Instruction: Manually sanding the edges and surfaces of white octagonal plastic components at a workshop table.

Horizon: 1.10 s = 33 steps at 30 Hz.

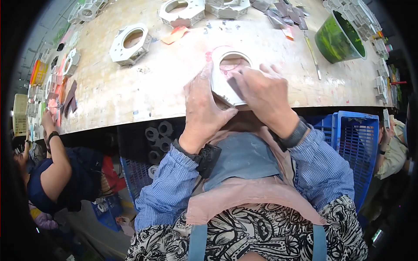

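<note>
Patterned clothing (261,226) fronts a stained table (165,80); left hand (203,104) grips white frame (223,84), right hand (266,89) pinches dark strip (237,88).

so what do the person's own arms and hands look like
Left hand and right hand are ungloved. The blue-and-white finely checked sleeves have gathered ends, with dark wristbands; the left one carries a bulky black module. Black-and-white patterned fabric shows higher up.
</note>
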{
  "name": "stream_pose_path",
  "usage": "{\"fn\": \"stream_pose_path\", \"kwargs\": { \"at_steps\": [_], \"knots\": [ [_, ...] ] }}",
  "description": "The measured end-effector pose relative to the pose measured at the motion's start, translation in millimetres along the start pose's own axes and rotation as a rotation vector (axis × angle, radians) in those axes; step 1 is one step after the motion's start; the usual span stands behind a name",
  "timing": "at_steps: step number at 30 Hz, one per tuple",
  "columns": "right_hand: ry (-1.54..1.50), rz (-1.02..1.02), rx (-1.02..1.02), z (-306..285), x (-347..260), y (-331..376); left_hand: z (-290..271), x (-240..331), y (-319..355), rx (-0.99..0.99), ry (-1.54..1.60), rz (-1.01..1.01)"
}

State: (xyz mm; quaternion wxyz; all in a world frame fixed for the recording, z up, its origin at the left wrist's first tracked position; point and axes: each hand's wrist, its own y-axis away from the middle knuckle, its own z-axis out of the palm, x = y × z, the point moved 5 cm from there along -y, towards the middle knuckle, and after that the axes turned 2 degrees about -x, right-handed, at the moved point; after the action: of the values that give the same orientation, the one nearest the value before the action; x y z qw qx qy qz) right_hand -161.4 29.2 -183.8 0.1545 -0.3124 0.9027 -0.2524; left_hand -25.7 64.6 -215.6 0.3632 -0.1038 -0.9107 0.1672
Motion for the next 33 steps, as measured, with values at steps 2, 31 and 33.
{"fn": "stream_pose_path", "kwargs": {
  "at_steps": [2, 31, 33],
  "knots": [
    [-0.026, 0.057, -0.082, 10.1, -6.9, -16.9, -1.8, 1.0, -1.2, 0.016, -0.003, -0.029],
    [0.059, -0.115, -0.233, -31.3, 18.9, 22.6, -1.7, 3.5, -5.3, -0.018, 0.063, 0.001],
    [0.035, -0.130, -0.142, -32.4, 22.8, 24.3, 2.9, 8.5, -9.4, 0.031, 0.058, 0.041]
  ]
}}
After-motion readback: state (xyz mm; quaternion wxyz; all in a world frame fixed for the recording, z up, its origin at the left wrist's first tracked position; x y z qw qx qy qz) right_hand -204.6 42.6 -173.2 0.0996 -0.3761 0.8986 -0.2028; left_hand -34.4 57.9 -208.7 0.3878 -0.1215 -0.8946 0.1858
